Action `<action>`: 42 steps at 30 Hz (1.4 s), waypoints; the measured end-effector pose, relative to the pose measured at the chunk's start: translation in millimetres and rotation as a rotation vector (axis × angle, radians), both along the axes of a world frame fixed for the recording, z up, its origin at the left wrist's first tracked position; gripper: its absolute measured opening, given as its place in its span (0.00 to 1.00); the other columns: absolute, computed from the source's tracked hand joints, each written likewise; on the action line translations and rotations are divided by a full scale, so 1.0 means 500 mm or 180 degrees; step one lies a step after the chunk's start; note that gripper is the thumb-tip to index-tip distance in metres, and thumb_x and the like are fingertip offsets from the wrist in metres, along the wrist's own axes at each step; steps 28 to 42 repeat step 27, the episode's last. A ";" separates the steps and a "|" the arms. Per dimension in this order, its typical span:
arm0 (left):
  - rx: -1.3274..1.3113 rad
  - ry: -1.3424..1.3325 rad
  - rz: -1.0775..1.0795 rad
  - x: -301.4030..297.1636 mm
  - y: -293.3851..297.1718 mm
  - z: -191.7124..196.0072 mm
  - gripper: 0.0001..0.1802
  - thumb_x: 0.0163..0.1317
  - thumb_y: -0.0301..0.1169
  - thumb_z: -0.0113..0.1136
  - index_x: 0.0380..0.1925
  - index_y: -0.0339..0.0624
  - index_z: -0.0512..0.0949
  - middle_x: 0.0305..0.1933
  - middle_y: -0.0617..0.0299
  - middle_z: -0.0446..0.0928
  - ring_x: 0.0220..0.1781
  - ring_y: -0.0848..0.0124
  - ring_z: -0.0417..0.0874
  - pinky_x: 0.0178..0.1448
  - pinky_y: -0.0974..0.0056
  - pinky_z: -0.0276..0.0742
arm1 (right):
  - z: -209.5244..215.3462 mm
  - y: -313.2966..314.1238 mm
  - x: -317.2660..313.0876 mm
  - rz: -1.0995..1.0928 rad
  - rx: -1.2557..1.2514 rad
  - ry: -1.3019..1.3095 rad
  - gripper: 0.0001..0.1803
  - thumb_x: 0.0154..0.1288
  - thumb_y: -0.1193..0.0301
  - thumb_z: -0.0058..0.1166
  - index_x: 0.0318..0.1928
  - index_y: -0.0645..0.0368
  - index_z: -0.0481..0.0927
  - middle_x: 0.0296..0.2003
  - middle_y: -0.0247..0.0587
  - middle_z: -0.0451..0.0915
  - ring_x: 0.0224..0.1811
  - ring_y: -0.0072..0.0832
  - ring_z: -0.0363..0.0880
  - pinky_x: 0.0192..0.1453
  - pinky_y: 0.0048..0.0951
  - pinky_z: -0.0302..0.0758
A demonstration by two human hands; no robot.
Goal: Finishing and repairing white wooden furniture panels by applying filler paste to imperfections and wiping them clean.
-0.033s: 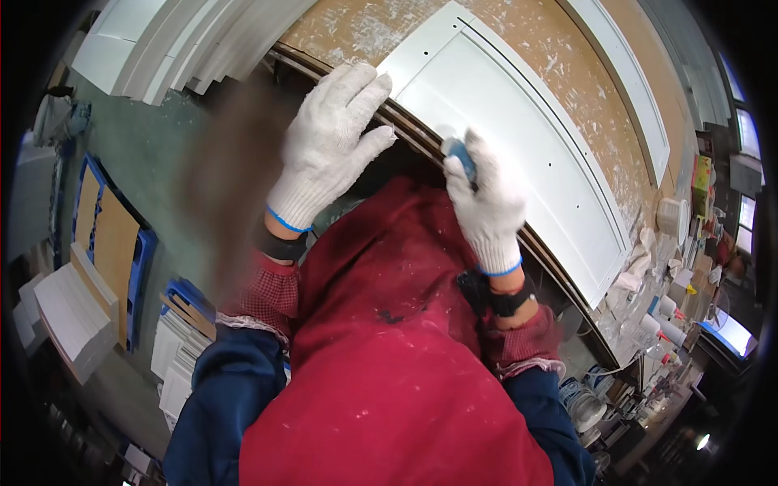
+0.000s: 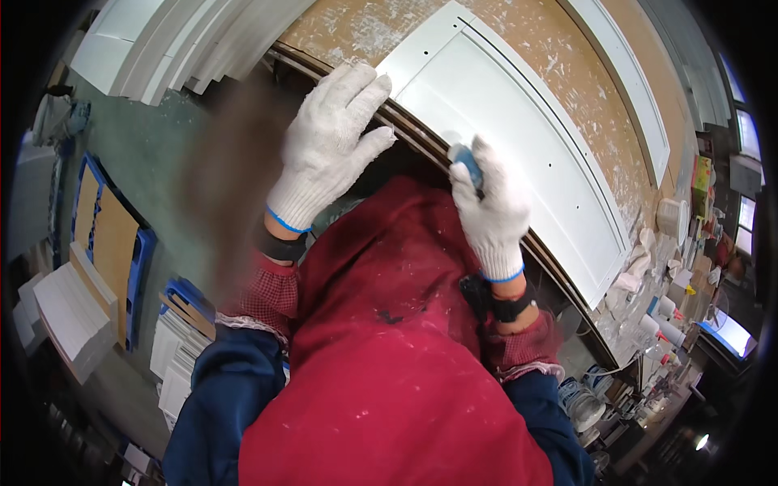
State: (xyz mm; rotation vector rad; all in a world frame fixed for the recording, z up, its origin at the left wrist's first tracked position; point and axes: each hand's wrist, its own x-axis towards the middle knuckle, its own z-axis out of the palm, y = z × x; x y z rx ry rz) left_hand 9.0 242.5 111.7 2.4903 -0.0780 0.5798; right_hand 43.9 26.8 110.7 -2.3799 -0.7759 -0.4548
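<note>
A long white panel [image 2: 506, 138] with a grooved frame and small dark holes lies on the workbench [image 2: 340, 34]. My left hand [image 2: 332, 134], in a white knitted glove, is at the bench's near edge beside the panel's left end. Its fingers are stretched out, the thumb apart, and they hold nothing. In my gloved right hand [image 2: 493, 198] is a small blue hand tool [image 2: 468, 164] with a pale tip, blurred by motion. Closed fingers partly cover this tool, so its exact kind does not show. It is over the panel's near edge, and I cannot tell whether it touches.
Another white frame piece [image 2: 628, 81] lies farther back on the bench. White panels [image 2: 174, 44] stand stacked at upper left. Blue-edged pallets [image 2: 121, 235] and more boards [image 2: 73, 312] are on the left floor. Bottles [image 2: 660, 328], rags and tubs [image 2: 673, 217] crowd the bench's right end.
My right hand and the blue tool have shifted slightly right and toward me along the panel's near edge. My left hand stays where it was.
</note>
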 end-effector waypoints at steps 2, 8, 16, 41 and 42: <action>-0.0032 0.0072 0.0016 0.002 -0.005 -0.004 0.29 0.48 0.31 0.68 0.54 0.45 0.74 0.58 0.55 0.71 0.61 0.56 0.71 0.63 0.58 0.69 | -0.003 -0.008 0.001 -0.0014 0.0147 -0.0067 0.20 0.56 0.71 0.65 0.49 0.60 0.79 0.36 0.45 0.83 0.35 0.35 0.84 0.39 0.29 0.79; -0.0136 0.0143 0.0026 0.006 -0.017 -0.004 0.28 0.48 0.30 0.68 0.53 0.44 0.75 0.58 0.55 0.72 0.62 0.57 0.70 0.64 0.59 0.69 | -0.002 0.004 0.003 -0.0088 0.0238 0.0100 0.19 0.55 0.70 0.64 0.49 0.59 0.80 0.33 0.44 0.83 0.30 0.35 0.83 0.36 0.30 0.79; -0.0146 0.0273 0.0090 0.001 -0.006 0.005 0.27 0.49 0.29 0.67 0.53 0.41 0.74 0.58 0.54 0.72 0.62 0.57 0.70 0.65 0.59 0.67 | 0.005 -0.014 -0.002 -0.0191 0.0212 -0.0027 0.18 0.54 0.69 0.64 0.47 0.57 0.80 0.32 0.43 0.82 0.31 0.36 0.82 0.37 0.31 0.78; 0.0150 -0.0071 0.0175 -0.015 0.004 -0.014 0.27 0.52 0.30 0.67 0.54 0.42 0.74 0.60 0.55 0.71 0.65 0.59 0.67 0.68 0.59 0.65 | -0.016 -0.114 -0.048 -0.0398 0.0513 0.0765 0.17 0.56 0.68 0.64 0.46 0.56 0.79 0.41 0.42 0.83 0.43 0.36 0.83 0.49 0.32 0.78; 0.0150 -0.0071 0.0175 -0.015 0.004 -0.014 0.27 0.52 0.30 0.67 0.54 0.42 0.74 0.60 0.55 0.71 0.65 0.59 0.67 0.68 0.59 0.65 | -0.016 -0.114 -0.048 -0.0398 0.0513 0.0765 0.17 0.56 0.68 0.64 0.46 0.56 0.79 0.41 0.42 0.83 0.43 0.36 0.83 0.49 0.32 0.78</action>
